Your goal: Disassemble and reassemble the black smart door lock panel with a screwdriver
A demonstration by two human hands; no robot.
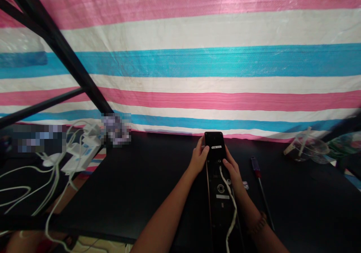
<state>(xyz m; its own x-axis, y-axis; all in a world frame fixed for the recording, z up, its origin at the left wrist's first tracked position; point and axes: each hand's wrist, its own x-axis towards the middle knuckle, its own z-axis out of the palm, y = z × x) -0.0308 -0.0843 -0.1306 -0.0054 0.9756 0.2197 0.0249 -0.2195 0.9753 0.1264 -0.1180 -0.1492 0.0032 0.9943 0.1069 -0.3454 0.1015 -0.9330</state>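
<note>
A long black door lock panel (216, 215) lies lengthwise in front of me, its far end near the striped sheet. On its face are a round metal hub with a square hole, small white labels and screw holes. My left hand (199, 158) grips the left edge near the far end, thumb on the face. Around the right edge, a little nearer, my right hand (232, 170) is closed, its thumb by a screw hole. A white cable (234, 211) runs from the panel's middle towards me. Right of my right forearm lies a screwdriver (256, 168) with a purple and red handle.
The black table (126, 192) ends at a striped plastic sheet (225, 61). Clear plastic cups (306, 149) stand at the right. A white power strip (83, 153) with tangled cords sits at the left, below a black metal frame (70, 59). Someone's leg (63, 196) shows beyond the table's left edge.
</note>
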